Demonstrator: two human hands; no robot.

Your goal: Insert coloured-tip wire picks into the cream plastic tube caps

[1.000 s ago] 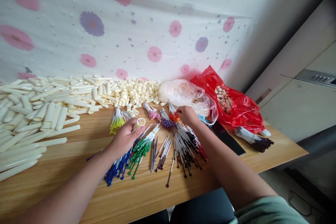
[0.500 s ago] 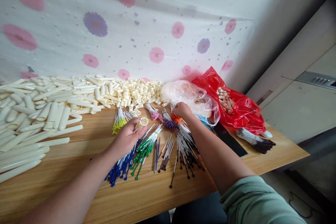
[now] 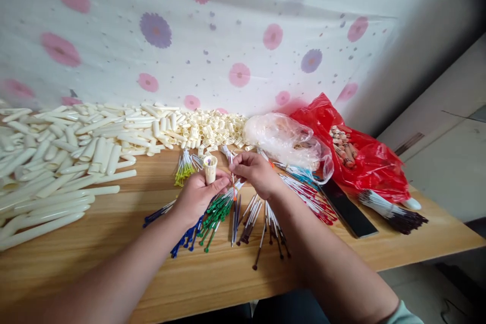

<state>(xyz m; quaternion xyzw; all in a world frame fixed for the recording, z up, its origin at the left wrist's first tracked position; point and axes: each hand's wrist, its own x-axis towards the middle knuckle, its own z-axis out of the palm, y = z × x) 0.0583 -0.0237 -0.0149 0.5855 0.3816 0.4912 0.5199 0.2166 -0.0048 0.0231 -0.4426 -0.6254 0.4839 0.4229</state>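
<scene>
My left hand [image 3: 199, 195] is closed around a short cream plastic sleeve [image 3: 210, 174], held upright with its round opening facing up; small coloured bits show inside. Close beside it, my right hand [image 3: 256, 172] pinches a thin white pen refill with an orange end [image 3: 234, 198], pointing down between the two hands. Below the hands, bundles of refills lie fanned out: green ones [image 3: 216, 212], blue ones [image 3: 186, 243] and dark brown ones [image 3: 252, 220]. Yellow-ended refills [image 3: 184, 172] lie beyond my left hand. My right hand and forearm hide part of the other bundles.
Long cream tubes [image 3: 56, 202] and small slotted cream pieces [image 3: 212, 129] are heaped along the back and left. To the right are a clear plastic bag [image 3: 284, 142], a red bag [image 3: 379, 172], red-ended refills [image 3: 315, 202], a black flat object [image 3: 349, 210] and a dark-tipped bundle [image 3: 393, 211].
My right hand has come back from the orange bundle toward my left hand, bringing an orange-ended pen refill. The left hand still holds the sleeve, now more upright. The view has shifted.
</scene>
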